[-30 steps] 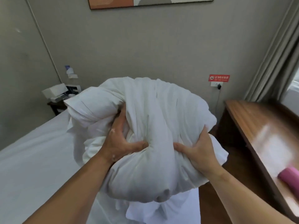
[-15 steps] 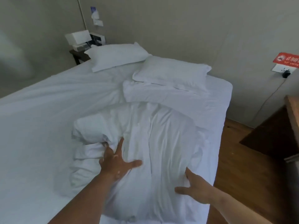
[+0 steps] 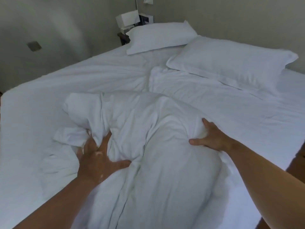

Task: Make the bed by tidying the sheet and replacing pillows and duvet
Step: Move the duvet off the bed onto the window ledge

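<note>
Both hands (left [image 3: 97,156], right [image 3: 209,138]) grip the bunched duvet [image 3: 156,146].

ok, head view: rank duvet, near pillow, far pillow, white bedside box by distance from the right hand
1. Duvet: bunched mid-bed, right hand gripping it.
2. Near pillow: head of bed, right side.
3. Far pillow: head of bed, further left.
4. White box: beyond the far pillow, by the wall.

Left fingertips [image 3: 92,138] buried in duvet [image 3: 165,171] folds; duvet cut off at bottom edge; nightstand [image 3: 123,38] mostly hidden behind pillow [image 3: 158,37].
</note>
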`<state>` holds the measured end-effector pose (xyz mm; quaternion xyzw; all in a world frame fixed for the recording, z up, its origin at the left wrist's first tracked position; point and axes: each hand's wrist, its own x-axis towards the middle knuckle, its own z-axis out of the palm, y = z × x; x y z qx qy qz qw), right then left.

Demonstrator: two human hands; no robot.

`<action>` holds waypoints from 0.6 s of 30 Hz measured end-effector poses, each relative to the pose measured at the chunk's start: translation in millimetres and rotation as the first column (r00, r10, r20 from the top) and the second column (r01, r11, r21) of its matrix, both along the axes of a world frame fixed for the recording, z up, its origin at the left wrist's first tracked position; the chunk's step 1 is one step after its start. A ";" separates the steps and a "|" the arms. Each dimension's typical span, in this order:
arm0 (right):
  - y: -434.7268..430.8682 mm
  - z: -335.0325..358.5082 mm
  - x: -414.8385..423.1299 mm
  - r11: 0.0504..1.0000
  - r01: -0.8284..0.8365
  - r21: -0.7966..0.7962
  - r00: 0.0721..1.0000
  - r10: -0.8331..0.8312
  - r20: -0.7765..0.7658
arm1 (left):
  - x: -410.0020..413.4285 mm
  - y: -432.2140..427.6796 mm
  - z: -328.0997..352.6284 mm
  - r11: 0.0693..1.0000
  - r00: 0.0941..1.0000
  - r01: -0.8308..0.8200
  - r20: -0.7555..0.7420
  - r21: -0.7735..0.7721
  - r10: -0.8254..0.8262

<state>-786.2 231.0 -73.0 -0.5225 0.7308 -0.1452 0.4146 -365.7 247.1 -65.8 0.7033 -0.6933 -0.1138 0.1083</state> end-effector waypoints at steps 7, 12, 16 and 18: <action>-0.3 21.4 -23.9 0.985 -0.105 0.137 0.982 0.124 -0.142 | 31.1 73.2 37.6 0.824 0.823 -0.509 -0.140 0.250 0.551; -50.9 -32.2 -62.6 0.994 0.068 0.091 0.942 -0.034 -0.333 | 42.8 100.5 9.0 0.709 0.631 -0.555 -0.335 0.436 0.700; -67.6 -116.4 -86.3 0.976 0.124 0.181 0.992 -0.121 -0.028 | 45.1 80.1 -48.1 0.724 0.607 -0.491 -0.406 0.485 0.683; -66.6 -147.4 -95.1 0.958 0.176 0.226 0.976 -0.200 0.086 | 54.5 71.8 -88.7 0.740 0.629 -0.462 -0.408 0.488 0.662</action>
